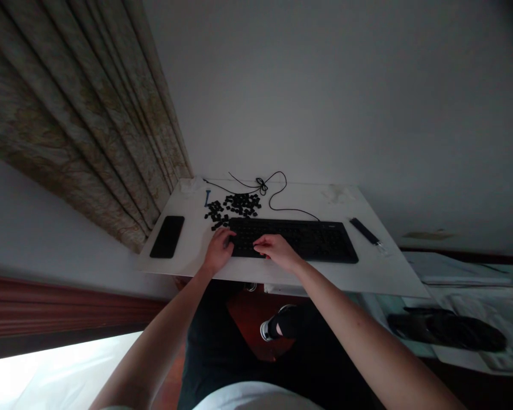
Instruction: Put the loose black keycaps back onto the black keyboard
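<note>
The left edge of the black keyboard (293,239) is hidden by the hands, and its small top-right marking is too dim to be read; no brand or other writing can be made out anywhere; whether keycaps are missing from the board cannot be told. The left hand (218,250) is held half-curled at the keyboard's left end, its fingers partly concealed, and whether anything is pinched cannot be told; the right hand (277,251) is laid nearly flat and open, its fingertips (256,244) resting on the keys. A heap of loose black keycaps (235,206) is spread just above the keyboard on a white desk (325,196); a black cable (260,185) is knotted behind it. A black smartphone (167,237) is lying to the left; a dark slim tool (365,230) is placed to the right; a tiny blue item (207,197) is too small to be identified.
</note>
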A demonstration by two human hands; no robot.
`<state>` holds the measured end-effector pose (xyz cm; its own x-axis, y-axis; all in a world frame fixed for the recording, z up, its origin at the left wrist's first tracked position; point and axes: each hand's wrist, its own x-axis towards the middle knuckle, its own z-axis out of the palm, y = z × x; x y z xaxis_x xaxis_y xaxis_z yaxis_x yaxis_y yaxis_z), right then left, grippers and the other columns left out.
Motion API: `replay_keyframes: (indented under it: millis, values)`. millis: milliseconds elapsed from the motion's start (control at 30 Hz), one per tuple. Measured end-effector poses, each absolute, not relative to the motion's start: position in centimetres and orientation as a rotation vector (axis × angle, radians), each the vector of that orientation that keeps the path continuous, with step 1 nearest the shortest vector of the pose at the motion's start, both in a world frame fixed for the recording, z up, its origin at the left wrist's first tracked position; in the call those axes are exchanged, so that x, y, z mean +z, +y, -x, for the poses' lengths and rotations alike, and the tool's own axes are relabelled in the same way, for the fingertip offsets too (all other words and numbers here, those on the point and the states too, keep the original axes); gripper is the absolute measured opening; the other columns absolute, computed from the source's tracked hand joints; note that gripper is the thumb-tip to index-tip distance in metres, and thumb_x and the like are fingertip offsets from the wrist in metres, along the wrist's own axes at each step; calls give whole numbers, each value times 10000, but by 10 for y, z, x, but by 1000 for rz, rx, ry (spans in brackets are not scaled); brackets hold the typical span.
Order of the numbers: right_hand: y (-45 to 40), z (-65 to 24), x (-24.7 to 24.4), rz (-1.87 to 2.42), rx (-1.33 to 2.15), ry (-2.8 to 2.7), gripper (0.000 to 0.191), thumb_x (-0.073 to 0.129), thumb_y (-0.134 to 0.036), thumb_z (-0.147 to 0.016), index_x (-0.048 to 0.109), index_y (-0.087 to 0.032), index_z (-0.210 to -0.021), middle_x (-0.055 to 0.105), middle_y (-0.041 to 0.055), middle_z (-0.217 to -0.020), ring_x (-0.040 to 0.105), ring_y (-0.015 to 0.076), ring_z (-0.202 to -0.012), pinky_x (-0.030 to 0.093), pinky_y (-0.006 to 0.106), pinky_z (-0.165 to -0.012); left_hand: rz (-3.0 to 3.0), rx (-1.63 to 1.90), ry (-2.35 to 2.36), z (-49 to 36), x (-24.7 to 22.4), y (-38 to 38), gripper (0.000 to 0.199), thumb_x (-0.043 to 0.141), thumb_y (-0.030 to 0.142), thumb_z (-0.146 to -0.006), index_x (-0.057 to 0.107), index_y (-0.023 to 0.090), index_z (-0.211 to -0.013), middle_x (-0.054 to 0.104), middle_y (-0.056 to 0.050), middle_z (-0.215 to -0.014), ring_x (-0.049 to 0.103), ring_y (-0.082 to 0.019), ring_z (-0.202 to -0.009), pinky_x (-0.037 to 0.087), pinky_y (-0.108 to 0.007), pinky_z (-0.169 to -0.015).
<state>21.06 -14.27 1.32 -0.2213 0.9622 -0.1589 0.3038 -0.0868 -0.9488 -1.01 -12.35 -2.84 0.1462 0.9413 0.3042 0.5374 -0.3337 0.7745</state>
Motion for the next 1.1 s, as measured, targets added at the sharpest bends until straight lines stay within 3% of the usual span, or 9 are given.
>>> replay_keyframes:
  millis: [200,467,1100]
  values:
    - [-123,-203,17,1441,1078,-1958,127,682,-150,-787,791,-212,-810,768,31,-788,689,174,-705,507,268,-653,-1890,1092,1407,11,-31,-122,333,507,25,-731,665,207,-961,627,-51,-1053,603,-203,-1011,500,-362,-922]
    - [-111,-191,27,1568,1073,-2176,168,663,-132,-796,804,-201,-856,784,44,-886,723,183,-857,517,245,-782,-1898,1129,1399,12,-31,-121,328,505,15,-741,663,214,-948,643,-37,-1017,610,-193,-1000,497,-364,-935]
    - [-101,-188,32,1811,1133,-2146,96,719,-190,-763,801,-176,-811,765,47,-806,698,176,-810,462,217,-674,-1893,1149,1391,12,-33,-119,326,508,18,-736,669,213,-942,654,-39,-1001,621,-189,-950,521,-358,-883]
